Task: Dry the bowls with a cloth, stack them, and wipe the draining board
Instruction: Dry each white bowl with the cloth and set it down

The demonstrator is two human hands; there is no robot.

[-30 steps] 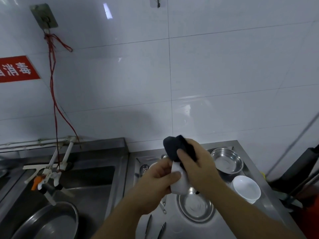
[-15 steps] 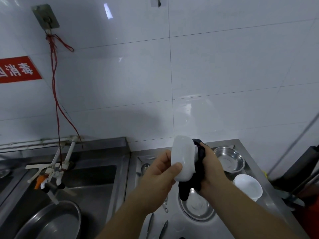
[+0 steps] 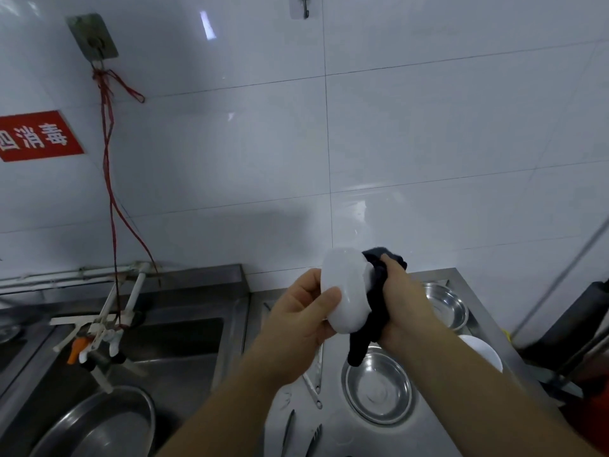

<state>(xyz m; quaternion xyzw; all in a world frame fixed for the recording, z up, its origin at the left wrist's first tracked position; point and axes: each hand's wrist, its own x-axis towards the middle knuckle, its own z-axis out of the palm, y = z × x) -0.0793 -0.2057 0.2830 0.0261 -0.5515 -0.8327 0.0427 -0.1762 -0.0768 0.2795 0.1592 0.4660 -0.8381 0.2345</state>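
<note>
My left hand [image 3: 296, 318] grips a white bowl [image 3: 346, 288] held on edge above the draining board [image 3: 333, 427], thumb across its outside. My right hand [image 3: 402, 305] holds a dark cloth [image 3: 372, 301] pressed into the bowl's inside; a tail of the cloth hangs down. Below sit a steel bowl [image 3: 379, 387] near the front, a second steel bowl [image 3: 445, 305] at the back right, and another white bowl [image 3: 482, 352] at the right edge, partly hidden by my right forearm.
Loose cutlery [image 3: 313, 387] lies on the board left of the steel bowl. A sink [image 3: 178, 344] at left holds a large steel basin [image 3: 99, 427] under a tap [image 3: 95, 341]. White tiled wall behind; dark objects [image 3: 580, 334] stand past the board's right edge.
The bowl has been turned from low between my hands to on edge and raised. The cloth has moved from the top of the bowl into its inside on the right.
</note>
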